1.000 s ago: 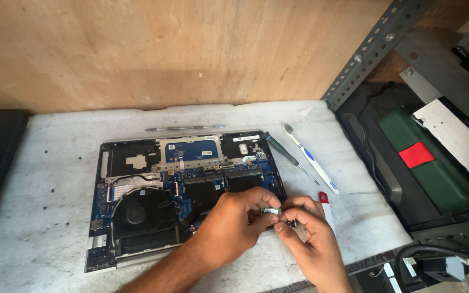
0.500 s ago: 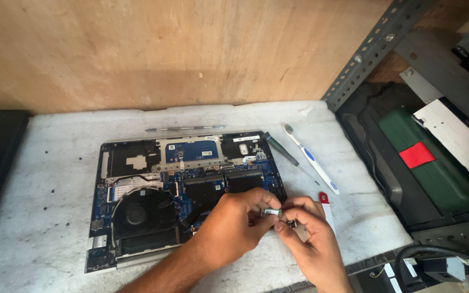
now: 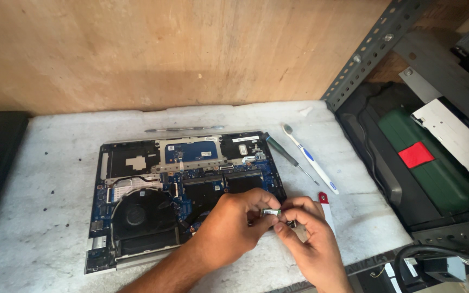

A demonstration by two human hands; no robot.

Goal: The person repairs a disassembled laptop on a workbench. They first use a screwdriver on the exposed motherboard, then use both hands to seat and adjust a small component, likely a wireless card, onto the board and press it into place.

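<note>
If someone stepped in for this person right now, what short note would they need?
Left hand: pinching a small green circuit card by its end.
Right hand: fingertips meet the card's other end, with a small dark part under them.
Both are over the front right corner of the opened laptop with its blue board and black fan.
Thin screwdriver and white-and-blue toothbrush lie to the right, untouched.
Done: cover off. Left: card is in hand, not seated.

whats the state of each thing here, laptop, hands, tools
laptop: bottom cover off, board and fan exposed, flat on the table
left hand: fingers pinching a small module at the laptop's near right corner
right hand: fingers at the same module, also gripping a small dark part
screwdriver: lying loose, untouched
toothbrush: lying beside the screwdriver
metal pry tool: flat behind the laptop
</note>
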